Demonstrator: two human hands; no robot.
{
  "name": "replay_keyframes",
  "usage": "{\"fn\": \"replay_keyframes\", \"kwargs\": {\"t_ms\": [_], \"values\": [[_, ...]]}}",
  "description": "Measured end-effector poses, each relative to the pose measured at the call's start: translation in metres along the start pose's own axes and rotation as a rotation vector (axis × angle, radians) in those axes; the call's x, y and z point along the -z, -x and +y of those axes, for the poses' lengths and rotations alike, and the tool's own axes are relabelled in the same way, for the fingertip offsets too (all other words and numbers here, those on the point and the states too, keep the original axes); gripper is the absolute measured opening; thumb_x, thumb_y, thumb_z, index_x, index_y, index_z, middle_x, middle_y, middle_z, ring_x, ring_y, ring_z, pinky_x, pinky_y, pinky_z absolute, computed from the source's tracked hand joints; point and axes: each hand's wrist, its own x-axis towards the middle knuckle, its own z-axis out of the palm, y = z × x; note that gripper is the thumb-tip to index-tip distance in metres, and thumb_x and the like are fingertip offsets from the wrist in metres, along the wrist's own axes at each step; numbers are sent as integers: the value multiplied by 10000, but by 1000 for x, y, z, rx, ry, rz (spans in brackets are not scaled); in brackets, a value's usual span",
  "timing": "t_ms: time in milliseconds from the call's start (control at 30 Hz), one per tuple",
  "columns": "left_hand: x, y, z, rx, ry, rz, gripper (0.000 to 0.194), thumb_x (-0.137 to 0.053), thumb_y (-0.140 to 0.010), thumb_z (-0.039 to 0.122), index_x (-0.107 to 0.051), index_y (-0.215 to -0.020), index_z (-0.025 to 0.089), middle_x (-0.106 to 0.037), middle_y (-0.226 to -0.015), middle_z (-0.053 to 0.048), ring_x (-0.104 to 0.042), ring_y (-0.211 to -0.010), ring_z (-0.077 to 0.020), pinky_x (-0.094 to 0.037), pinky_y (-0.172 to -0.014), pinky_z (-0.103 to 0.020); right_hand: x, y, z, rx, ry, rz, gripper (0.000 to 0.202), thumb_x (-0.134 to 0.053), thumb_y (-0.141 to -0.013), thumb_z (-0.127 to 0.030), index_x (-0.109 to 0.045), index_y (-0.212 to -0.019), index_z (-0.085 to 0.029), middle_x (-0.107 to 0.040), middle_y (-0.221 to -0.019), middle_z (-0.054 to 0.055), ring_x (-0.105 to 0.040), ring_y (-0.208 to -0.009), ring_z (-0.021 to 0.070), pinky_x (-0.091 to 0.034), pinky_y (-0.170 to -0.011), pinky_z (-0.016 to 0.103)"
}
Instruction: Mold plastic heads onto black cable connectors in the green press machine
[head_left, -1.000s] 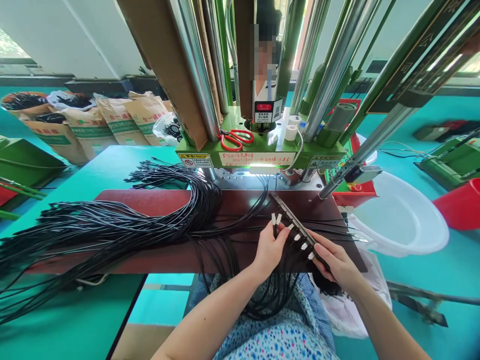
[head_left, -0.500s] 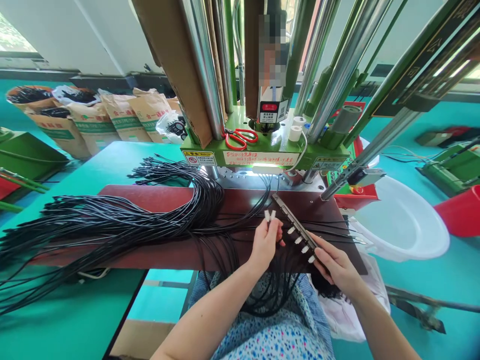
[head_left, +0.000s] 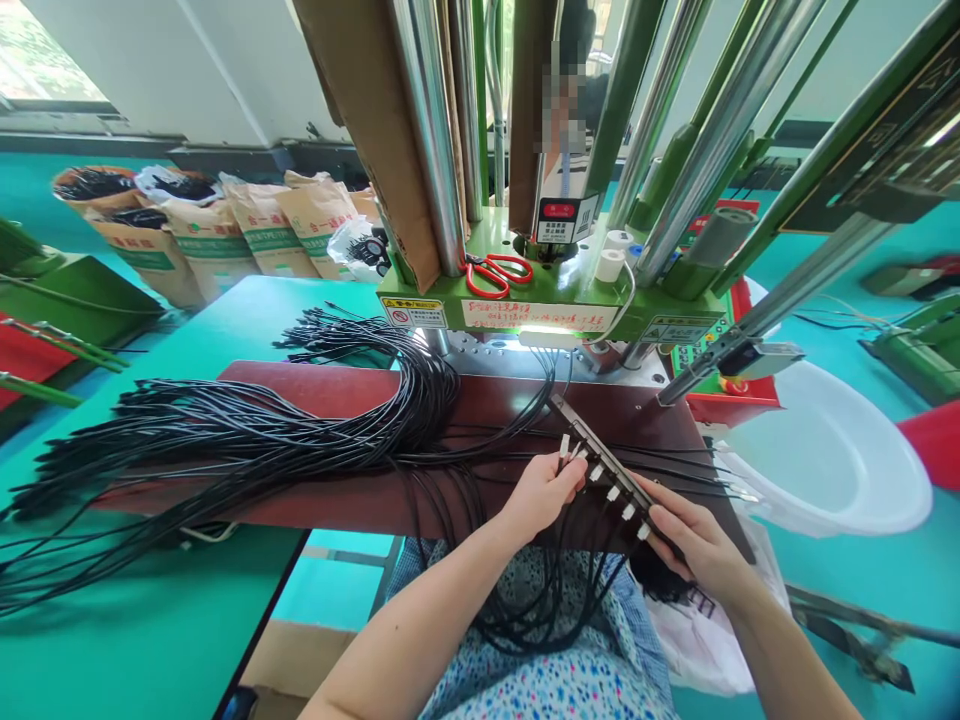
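My left hand [head_left: 546,492] pinches black cables with pale metal connectors, right beside a long dark metal bar [head_left: 606,455]. One connector [head_left: 565,446] sticks up above its fingers. Wrapped round the lower right end of the bar is my right hand [head_left: 694,535]. Several pale connectors [head_left: 613,493] stick out along the bar's left side, and their cables hang down over the lap. A thick bundle of black cables [head_left: 315,430] lies on the dark red board [head_left: 315,505] to the left.
A green press [head_left: 442,290] with steel columns stands behind the board, red-handled scissors [head_left: 499,276] on it. On the right is a white tub [head_left: 847,450]. Paper sacks [head_left: 262,230] line the back left. A person [head_left: 574,110] is partly visible behind the press.
My left hand has moved right, bringing its connectors up against the bar's edge. The bar stays in my right hand. The whole view has shifted slightly.
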Motion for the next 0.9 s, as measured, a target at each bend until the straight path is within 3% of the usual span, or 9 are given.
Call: {"fn": "replay_keyframes", "kwargs": {"t_ms": [233,433,533,633,800,900], "values": [[1,0,1,-10,-7,-10,431,-465,-764,548,-422,-562,170,-309,-446,71,-223,-397,-45,-168,-409,-211,-3,0,-5,-9,56,-11,640,-452,-862,-480,-347,-1351,-80,-321,-470,-81,-255,-368,57,-160,-351,206],[1,-1,-7,-122,-77,75,466,-421,-778,575,-460,-572,159,-362,-469,48,-300,-424,-61,-213,-417,-215,-6,-1,-7,6,146,-65,670,-444,-857,-506,-329,-1362,-81,-318,-487,-76,-277,-387,63,-197,-353,198],[3,0,-4,-79,54,127,481,-392,-779,604,-494,-630,158,-411,-495,42,-355,-402,-68,-248,-400,-211,-4,1,-3,18,111,-23,631,-440,-867,-479,-347,-1351,-85,-334,-502,-69,-260,-386,54,-175,-355,195],[6,1,0,-95,167,167,492,-406,-776,602,-425,-546,167,-410,-497,37,-405,-393,-73,-264,-397,-211,0,4,3,22,83,20,608,-433,-879,-455,-337,-1357,-93,-338,-492,-69,-248,-382,53,-153,-360,198],[11,0,0,-94,111,-103,527,-446,-778,564,-375,-439,167,-353,-428,41,-348,-383,-56,-279,-438,-220,3,3,8,14,63,-26,633,-441,-869,-473,-338,-1359,-86,-346,-491,-63,-243,-378,53,-137,-367,204],[13,-1,0,-74,132,-128,527,-458,-774,555,-369,-423,172,-339,-421,42,-332,-393,-59,-282,-442,-225,4,2,7,-5,62,-40,646,-437,-869,-479,-326,-1365,-81,-330,-469,-71,-240,-365,54,-127,-364,203]]}}
